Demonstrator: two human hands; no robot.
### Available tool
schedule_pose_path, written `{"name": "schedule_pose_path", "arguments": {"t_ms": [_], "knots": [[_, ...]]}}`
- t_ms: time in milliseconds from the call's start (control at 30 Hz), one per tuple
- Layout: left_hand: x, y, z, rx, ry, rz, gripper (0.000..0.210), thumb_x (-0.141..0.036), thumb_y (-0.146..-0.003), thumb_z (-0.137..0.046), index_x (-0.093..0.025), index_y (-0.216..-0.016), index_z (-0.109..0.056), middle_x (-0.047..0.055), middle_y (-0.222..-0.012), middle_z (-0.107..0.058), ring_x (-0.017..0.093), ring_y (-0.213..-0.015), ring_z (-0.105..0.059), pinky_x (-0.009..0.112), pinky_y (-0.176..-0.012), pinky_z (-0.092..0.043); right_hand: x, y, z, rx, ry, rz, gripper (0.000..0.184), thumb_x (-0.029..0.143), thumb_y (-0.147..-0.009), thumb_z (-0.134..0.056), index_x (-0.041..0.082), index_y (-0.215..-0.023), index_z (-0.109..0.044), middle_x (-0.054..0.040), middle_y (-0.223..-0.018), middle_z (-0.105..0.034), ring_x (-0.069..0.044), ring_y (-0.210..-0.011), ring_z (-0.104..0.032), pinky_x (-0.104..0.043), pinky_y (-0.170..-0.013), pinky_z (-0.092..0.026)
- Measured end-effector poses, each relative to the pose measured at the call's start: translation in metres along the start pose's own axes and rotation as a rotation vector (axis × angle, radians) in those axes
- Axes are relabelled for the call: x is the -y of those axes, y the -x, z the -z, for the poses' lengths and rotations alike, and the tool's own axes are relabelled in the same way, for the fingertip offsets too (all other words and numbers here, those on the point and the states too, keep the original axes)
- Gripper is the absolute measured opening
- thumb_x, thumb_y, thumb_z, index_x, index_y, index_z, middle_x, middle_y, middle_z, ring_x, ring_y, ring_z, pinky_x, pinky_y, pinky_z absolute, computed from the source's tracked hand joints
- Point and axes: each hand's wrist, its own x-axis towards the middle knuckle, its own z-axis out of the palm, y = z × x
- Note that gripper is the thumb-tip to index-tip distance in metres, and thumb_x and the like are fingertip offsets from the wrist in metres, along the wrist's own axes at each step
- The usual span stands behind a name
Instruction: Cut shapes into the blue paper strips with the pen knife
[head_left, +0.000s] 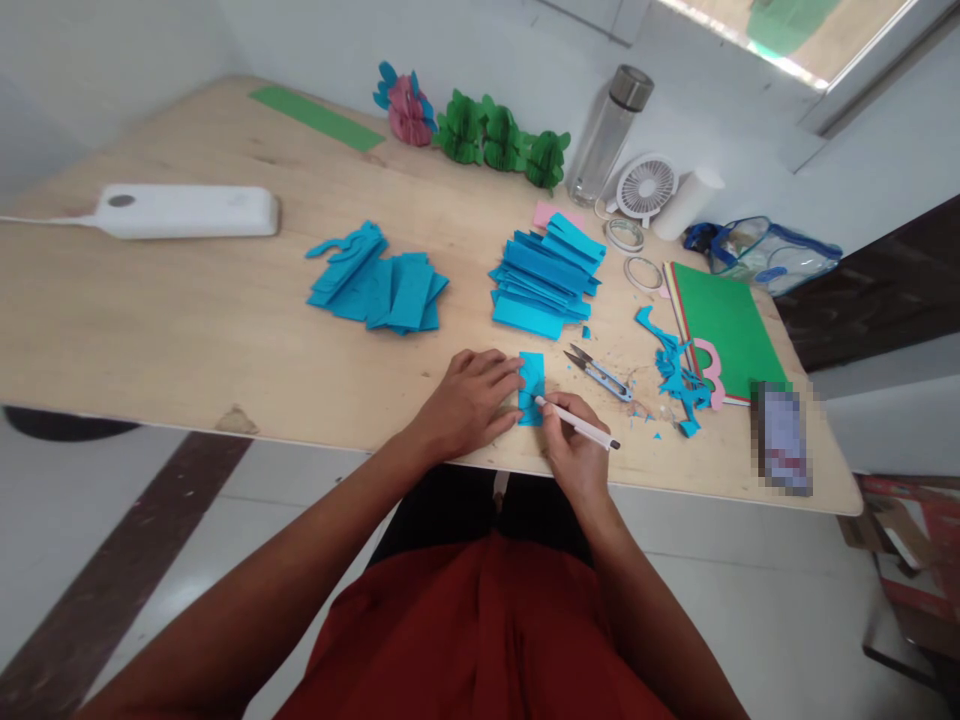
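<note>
Paper lies between spread left fingers, touching its edge, and right fingers clamped on 1 pen.

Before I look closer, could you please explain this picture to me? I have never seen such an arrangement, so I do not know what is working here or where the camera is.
There is no machine: a person works with two bare hands. One camera, worn on the head, looks forward and down.

The left hand lies at the left edge of a small blue paper piece on the wooden table. The right hand holds a pale pen, its tip at that paper.

Beyond the hands lie two blue paper piles, one left and one right. Further right are snips, blue scraps and a green sheet. Behind stand a clear bottle and a small fan.
</note>
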Motion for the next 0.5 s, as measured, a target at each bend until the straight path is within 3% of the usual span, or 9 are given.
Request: {"name": "schedule_pose_path", "arguments": {"t_ms": [500], "knots": [[-0.0006, 0.0001, 0.0004, -0.017, 0.013, 0.003, 0.022, -0.031, -0.09, -0.056, -0.021, -0.109, -0.064, 0.01, -0.136, -0.06, 0.031, -0.123, -0.051, 0.051, -0.1, -0.037, -0.0026, 0.003, 0.0006, -0.008, 0.003, -0.024, 0.016, 0.033, -0.089, -0.054, 0.022, -0.089, -0.066, -0.0041, -0.083, -0.072, -0.018, -0.072, -0.065, -0.031, -0.065, -0.052]]}}
